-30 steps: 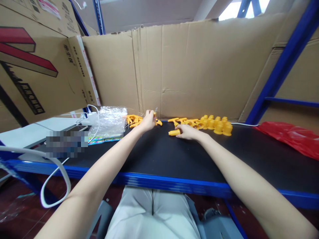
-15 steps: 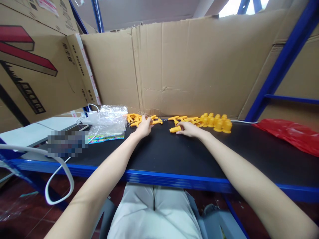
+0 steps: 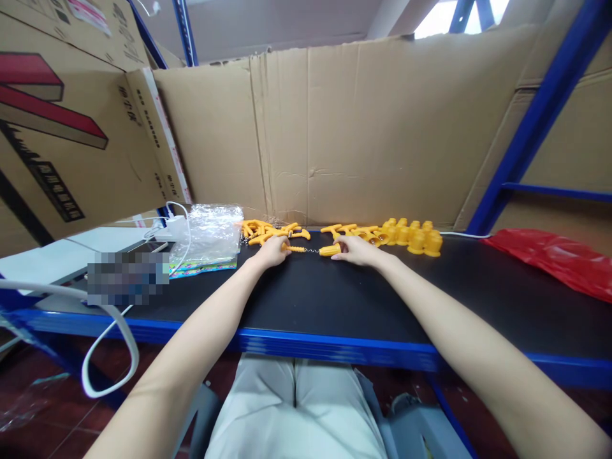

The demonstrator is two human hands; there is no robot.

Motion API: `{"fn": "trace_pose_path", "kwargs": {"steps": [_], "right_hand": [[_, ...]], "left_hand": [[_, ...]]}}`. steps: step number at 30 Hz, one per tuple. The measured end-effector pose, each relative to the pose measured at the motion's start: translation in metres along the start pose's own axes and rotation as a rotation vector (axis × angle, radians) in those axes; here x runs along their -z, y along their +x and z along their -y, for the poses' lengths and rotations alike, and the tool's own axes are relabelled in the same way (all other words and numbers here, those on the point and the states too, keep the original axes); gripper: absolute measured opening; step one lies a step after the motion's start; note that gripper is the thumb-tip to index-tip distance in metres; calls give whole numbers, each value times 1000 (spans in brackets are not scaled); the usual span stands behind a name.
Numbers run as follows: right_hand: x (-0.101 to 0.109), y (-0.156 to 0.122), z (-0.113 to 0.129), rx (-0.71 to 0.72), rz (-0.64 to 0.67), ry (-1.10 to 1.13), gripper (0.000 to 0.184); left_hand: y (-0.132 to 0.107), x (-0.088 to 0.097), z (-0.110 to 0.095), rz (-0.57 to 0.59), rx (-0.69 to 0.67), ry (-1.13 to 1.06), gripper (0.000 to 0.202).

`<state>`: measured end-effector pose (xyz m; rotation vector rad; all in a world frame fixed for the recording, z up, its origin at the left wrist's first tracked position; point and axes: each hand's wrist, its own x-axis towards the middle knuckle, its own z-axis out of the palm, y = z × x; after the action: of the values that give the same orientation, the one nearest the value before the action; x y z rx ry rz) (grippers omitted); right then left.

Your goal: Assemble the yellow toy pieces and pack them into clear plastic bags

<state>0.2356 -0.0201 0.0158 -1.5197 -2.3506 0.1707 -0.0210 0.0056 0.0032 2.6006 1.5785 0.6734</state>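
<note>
The left hand [image 3: 273, 252] has its grip closed on a yellow handle [image 3: 297, 249], whose metal spiral [image 3: 311, 250] points right, over the surface [image 3: 310, 293], to a yellow sleeve [image 3: 329, 250] closed in the right hand [image 3: 354, 250]. I can't tell if the tip is inside; I'd hold both in line. Loose handles [image 3: 261, 231] crowd behind the left, cups [image 3: 418, 241] beyond the right; there's room toward the blue front edge [image 3: 325, 347].

Your left hand [image 3: 272, 250] is gripping a yellow plastic twisted shaft [image 3: 296, 249], its silver metal spiral [image 3: 311, 250] pointing toward the fluted yellow plastic cylinder [image 3: 329, 251] your right hand [image 3: 356, 250] is holding over the flat black tabletop [image 3: 335, 299]. Yellow plastic flanged cups [image 3: 417, 241] are standing farther right.
</note>
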Motion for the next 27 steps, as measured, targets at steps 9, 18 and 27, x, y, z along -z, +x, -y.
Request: {"fn": "trace_pose_path", "kwargs": {"steps": [9,18,27], "right_hand": [[-3,0,8,35,-91,208,35],[-9,6,-1,-32,-37,719,42],[-6,3,2,-38,65,767,44]], "left_hand": [[-6,7,-17,-42,-97,-107,21],[-6,5,-17,-94,-104,-136,25],[-7,5,-15,-141,-179,-125,25]]}}
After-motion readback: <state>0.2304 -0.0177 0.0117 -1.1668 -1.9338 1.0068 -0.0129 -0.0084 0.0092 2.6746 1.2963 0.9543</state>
